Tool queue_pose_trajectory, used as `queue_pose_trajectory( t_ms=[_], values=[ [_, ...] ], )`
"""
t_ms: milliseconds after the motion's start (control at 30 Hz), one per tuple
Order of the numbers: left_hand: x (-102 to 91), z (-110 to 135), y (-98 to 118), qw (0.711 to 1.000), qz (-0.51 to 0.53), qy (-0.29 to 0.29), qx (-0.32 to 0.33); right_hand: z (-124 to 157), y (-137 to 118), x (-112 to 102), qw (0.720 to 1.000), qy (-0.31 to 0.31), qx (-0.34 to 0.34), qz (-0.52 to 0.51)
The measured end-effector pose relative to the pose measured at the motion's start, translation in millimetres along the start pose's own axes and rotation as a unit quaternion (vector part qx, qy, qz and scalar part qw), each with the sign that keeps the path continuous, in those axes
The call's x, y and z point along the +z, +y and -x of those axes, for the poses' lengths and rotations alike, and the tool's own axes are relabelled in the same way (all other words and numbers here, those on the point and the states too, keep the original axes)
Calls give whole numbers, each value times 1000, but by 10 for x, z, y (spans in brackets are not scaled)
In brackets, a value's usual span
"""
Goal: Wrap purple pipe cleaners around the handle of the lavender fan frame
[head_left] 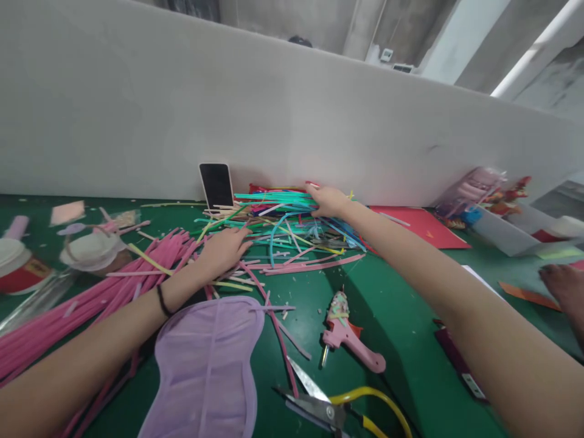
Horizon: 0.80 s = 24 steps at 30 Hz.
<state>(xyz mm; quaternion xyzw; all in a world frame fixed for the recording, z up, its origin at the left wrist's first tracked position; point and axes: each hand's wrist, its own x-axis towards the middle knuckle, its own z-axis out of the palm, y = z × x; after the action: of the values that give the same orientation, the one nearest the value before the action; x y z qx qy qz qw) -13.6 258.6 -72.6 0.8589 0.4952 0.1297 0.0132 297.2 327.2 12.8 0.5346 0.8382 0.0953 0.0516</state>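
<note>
My left hand (223, 246) lies flat, palm down with fingers stretched out, on loose strips at the left edge of a heap of coloured strips (292, 228). My right hand (329, 201) reaches to the back of that heap, fingers curled over the teal and green strips near the white partition. Whether it grips any strip is hidden by the hand itself. A black hair band circles my left wrist. A bundle of pink strips (91, 298) runs under my left forearm.
A phone (216, 185) leans on the white partition (292, 121). On the green table lie a lilac mesh piece (205, 371), a pink glue gun (347, 331), scissors (314, 404) and red paper (420, 225). Another person's hand (566, 286) shows at the right edge.
</note>
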Motion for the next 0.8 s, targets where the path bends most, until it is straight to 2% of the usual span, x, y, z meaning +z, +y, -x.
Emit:
queue_pose_trajectory(
  t_ms=[200, 333, 400, 467, 567, 633, 667, 733, 800],
  values=[
    [-12, -130, -55, 999, 35, -27, -14, -134, 101, -22, 1000, -24, 9, 3],
    [-138, -145, -128, 994, 89, -52, -28, -136, 122, -35, 1000, -28, 7, -7],
    [-255, -83, -214, 988, 133, -75, -36, -122, 117, -27, 1000, -28, 8, -11],
    [-387, 28, -312, 969, 224, -87, -65, -108, 101, -10, 999, -29, 8, -13],
    [-527, 197, -392, 943, 282, -162, -65, -99, 59, 9, 999, -30, 7, -14],
    [-538, 233, -361, 955, 233, -175, -45, -100, 21, 3, 999, -32, 9, -14],
    [-516, 217, -323, 971, 183, -150, -39, -99, -2, -7, 999, -34, 13, -12],
    [-431, 132, -230, 995, 8, -97, -21, -84, -52, -35, 999, -40, 19, -7],
    [-319, 20, -147, 996, -47, -78, -13, -46, -103, -67, 999, -47, 25, 0]
  ],
)
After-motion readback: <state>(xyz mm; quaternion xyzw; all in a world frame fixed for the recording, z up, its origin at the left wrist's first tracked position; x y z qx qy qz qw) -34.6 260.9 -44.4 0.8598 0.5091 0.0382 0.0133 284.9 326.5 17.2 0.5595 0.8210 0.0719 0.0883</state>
